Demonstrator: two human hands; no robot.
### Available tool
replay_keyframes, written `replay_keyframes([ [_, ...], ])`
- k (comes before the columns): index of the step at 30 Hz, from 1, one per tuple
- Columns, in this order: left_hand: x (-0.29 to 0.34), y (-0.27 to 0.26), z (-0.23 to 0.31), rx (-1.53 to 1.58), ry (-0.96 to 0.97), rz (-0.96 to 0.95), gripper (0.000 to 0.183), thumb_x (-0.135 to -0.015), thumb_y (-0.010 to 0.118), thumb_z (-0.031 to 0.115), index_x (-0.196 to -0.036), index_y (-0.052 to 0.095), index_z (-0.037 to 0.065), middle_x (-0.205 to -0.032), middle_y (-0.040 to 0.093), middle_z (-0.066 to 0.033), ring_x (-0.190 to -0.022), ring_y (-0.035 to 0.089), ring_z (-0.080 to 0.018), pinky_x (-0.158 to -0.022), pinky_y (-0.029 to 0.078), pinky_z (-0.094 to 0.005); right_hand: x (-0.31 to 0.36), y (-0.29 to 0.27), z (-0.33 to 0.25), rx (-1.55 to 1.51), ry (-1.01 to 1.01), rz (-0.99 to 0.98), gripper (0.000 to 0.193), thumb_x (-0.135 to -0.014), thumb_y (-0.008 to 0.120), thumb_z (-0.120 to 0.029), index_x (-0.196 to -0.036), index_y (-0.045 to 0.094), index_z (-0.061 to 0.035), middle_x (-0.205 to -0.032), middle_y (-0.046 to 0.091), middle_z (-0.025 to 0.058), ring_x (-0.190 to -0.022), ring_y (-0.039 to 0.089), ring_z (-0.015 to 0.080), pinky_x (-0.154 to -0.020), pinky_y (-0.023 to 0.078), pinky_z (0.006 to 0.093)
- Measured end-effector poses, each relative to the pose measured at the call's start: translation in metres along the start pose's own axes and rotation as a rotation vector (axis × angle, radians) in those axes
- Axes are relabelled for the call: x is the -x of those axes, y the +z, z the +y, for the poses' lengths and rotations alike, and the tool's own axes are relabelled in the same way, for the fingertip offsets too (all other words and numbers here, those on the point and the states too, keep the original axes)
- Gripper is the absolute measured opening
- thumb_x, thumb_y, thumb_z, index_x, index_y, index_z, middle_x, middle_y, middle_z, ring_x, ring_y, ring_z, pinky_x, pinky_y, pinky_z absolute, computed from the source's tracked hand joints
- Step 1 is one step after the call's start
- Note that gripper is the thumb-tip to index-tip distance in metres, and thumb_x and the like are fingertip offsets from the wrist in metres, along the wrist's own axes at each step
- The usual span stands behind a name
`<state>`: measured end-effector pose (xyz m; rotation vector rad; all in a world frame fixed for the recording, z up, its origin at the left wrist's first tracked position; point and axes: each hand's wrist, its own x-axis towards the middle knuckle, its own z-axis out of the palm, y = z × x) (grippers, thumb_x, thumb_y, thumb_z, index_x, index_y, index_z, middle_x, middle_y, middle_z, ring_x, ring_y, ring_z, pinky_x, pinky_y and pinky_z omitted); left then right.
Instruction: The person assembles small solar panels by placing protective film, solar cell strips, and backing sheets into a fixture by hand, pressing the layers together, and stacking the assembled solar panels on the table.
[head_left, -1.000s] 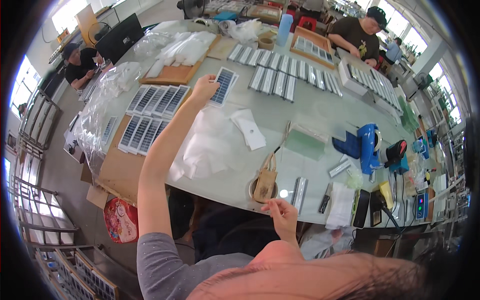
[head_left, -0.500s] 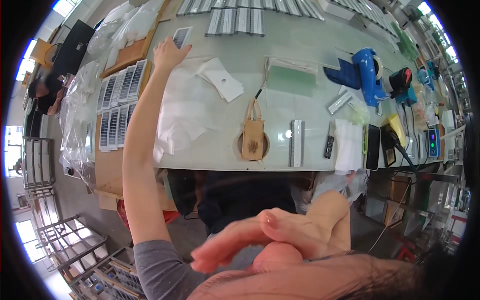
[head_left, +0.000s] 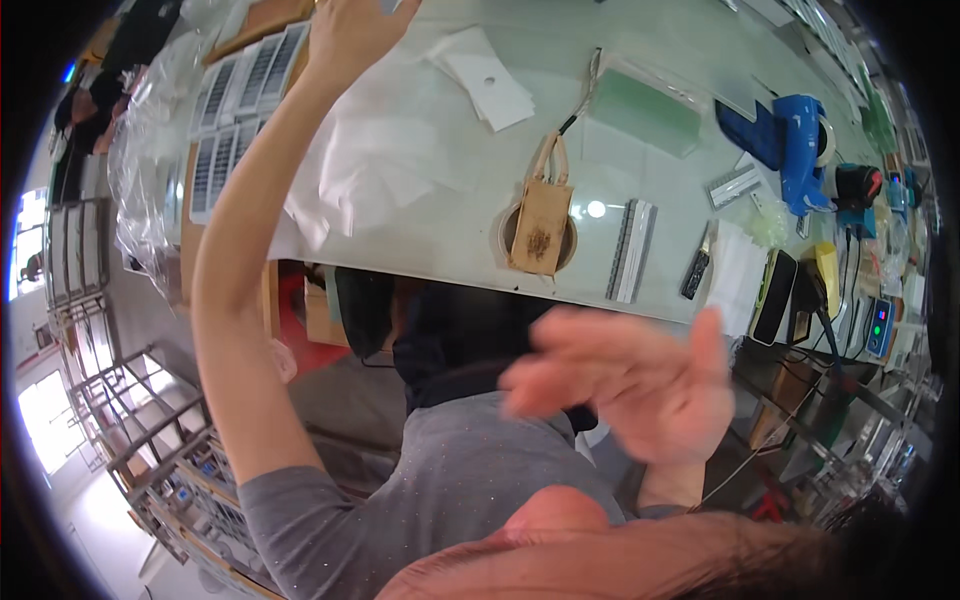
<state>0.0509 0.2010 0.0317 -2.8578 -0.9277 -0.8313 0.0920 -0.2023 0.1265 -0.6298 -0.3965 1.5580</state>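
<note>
My left arm stretches to the far left of the table, and my left hand (head_left: 358, 38) is at the top edge of the picture. Its thumb stands away from the palm, but the other fingertips are cut off, so any grip is hidden. A sliver of something greyish shows beside the thumb. Raised in front of my body, my right hand (head_left: 650, 375) is blurred by motion, fingers apart and nothing in it. Beyond it lies a silver ruler-like bar (head_left: 632, 250). A tan pouch with loop handles (head_left: 541, 230) rests on a round dish. White paper pieces (head_left: 490, 85) lie right of my left arm.
Striped panels (head_left: 235, 150) stand in rows at the left, beside clear plastic wrap (head_left: 150, 190). A green mat (head_left: 645, 108) lies farther back. At the right are a blue tape dispenser (head_left: 798, 150), white cloth (head_left: 735, 265), a black-handled tool (head_left: 697, 262) and cables.
My view has shifted, and the table sits higher and tilted. My right hand has moved away from near my head, out over my lap, and its fingers have spread. My left arm stays stretched out.
</note>
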Motion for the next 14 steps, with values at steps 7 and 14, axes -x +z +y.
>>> replay_keyframes([
  [7, 0.184, -0.076, 0.045, 0.223, 0.265, -0.064, 0.069, -0.073, 0.076, 0.023, -0.138, 0.053, 0.016, -0.145, 0.047, -0.0127, -0.135, 0.040, -0.0386, -0.112, 0.030, -0.0506, 0.050, -0.075, 0.044, -0.132, -0.250, 0.296, 0.082, -0.104, 0.009, -0.056, -0.140, 0.045, 0.0080, -0.130, 0.060, 0.0264, -0.116, 0.062, 0.0371, -0.102, 0.047, 0.0431],
  [14, 0.378, -0.058, 0.085, 0.582, -0.031, -0.579, 0.069, -0.078, 0.079, 0.027, -0.140, 0.050, 0.019, -0.155, 0.033, -0.0128, -0.142, 0.028, -0.0391, -0.116, 0.025, -0.0555, 0.034, -0.046, 0.072, -0.044, 0.170, 0.077, 0.076, -0.104, 0.014, -0.055, -0.145, 0.043, 0.0021, -0.137, 0.056, 0.0211, -0.132, 0.051, 0.0324, -0.114, 0.032, 0.0453],
])
